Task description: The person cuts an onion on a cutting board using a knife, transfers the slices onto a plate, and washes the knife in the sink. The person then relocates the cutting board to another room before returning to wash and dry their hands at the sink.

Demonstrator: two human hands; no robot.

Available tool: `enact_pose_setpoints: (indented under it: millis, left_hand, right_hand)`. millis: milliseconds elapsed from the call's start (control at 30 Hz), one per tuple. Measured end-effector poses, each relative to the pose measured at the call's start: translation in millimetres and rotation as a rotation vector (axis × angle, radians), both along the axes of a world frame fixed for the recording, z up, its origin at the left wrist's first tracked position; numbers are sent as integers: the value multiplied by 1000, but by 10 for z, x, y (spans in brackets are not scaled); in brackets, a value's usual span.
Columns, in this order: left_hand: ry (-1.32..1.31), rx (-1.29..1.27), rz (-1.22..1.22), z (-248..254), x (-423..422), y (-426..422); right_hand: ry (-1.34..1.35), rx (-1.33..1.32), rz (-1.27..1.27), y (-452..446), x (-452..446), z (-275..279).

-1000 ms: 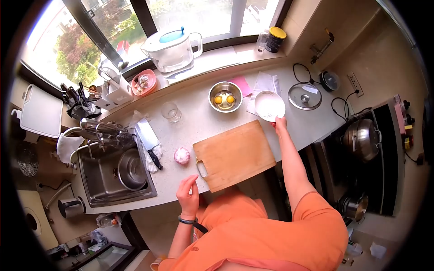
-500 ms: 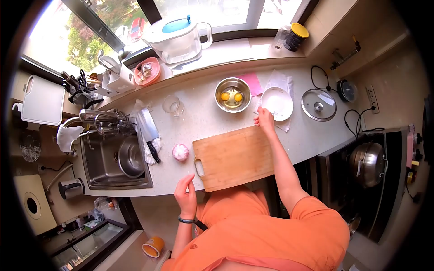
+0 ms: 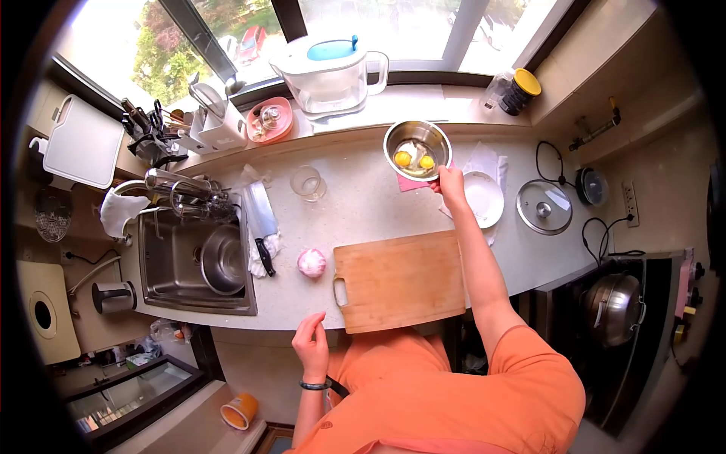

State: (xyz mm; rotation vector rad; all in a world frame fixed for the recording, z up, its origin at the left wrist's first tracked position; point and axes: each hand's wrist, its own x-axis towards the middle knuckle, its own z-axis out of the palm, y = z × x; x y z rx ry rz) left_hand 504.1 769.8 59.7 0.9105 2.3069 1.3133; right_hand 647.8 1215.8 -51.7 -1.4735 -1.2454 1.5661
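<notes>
My right hand (image 3: 449, 184) grips the near rim of a metal bowl (image 3: 393, 144) in which two egg yolks (image 3: 414, 160) lie in clear egg white. Just right of that hand is a white plate (image 3: 484, 200) on a pale cloth. My left hand (image 3: 311, 342) hangs at the counter's front edge, fingers curled together, touching no object. Between the hands lies a wooden cutting board (image 3: 401, 281). Left of the board sits a pink-and-white onion (image 3: 311, 262). A pink sheet (image 3: 411, 184) shows partly under the bowl.
A knife (image 3: 261, 219) lies beside the sink (image 3: 166, 265), which holds a metal pot (image 3: 223, 259). A clear glass (image 3: 308, 183) stands behind the onion. To the right are a glass lid (image 3: 544, 206) and a stove with a pot (image 3: 612, 309). A water pitcher (image 3: 325, 83) stands on the sill.
My right hand has let go of the white plate and taken hold of the metal bowl, which now sits tilted, nearer the sill. My left hand has stayed about where it was.
</notes>
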Motion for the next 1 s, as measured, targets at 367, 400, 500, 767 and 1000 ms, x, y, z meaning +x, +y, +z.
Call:
enact_pose_setpoints:
  millis: [367, 400, 500, 767, 1000]
  left_hand:
    - [60, -29, 22, 10, -13, -32]
    - [60, -33, 27, 15, -15, -42]
    - [51, -53, 48, 27, -29, -59]
    - [48, -55, 12, -44, -32, 22]
    - [130, -62, -87, 77, -69, 209]
  right_hand:
    - [12, 13, -39, 1295, -376, -25]
    - [36, 32, -68, 1367, -403, -115]
    - [43, -7, -69, 1472, -467, -174]
    - [-717, 523, 229, 402, -592, -472]
    - [-912, 551, 429, -133, -829, -916]
